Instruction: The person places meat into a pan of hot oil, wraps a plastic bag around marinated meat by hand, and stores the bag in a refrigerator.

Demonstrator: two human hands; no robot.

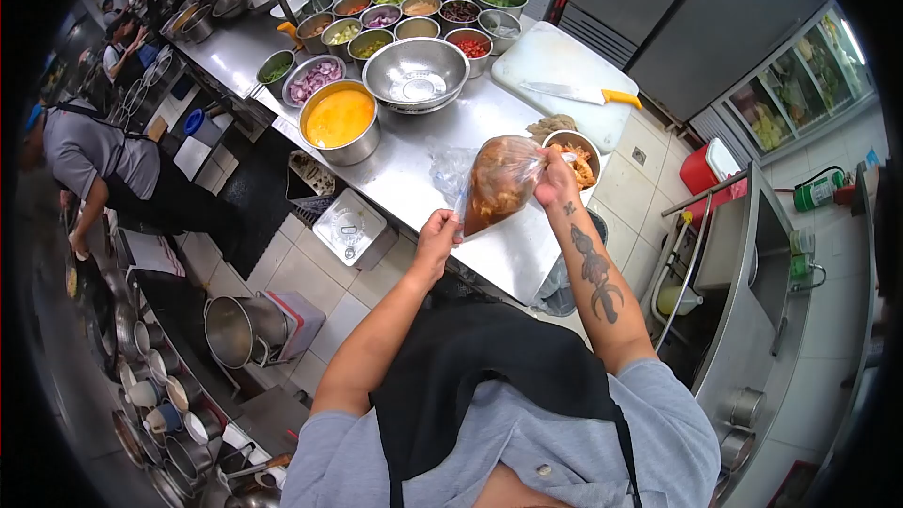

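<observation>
Between my two hands hangs a clear plastic bag (499,183) filled with reddish-brown food, above the steel table (414,183). My left hand (438,239) pinches its lower left edge. At the upper right, my right hand (557,179) grips the gathered plastic. Just behind my right hand is a bowl of orange-brown pieces (585,155), partly hidden by it. A crumpled clear plastic piece (450,169) lies left of the bag. To the left stand a pot of orange liquid (339,119) and an empty steel bowl (415,72).
A white cutting board (564,66) holds a knife (574,92) with a yellow handle. Several steel containers of chopped food (382,18) line the back. Another person (113,165) bends at the left. Below the table's left edge sits a lidded container (350,229).
</observation>
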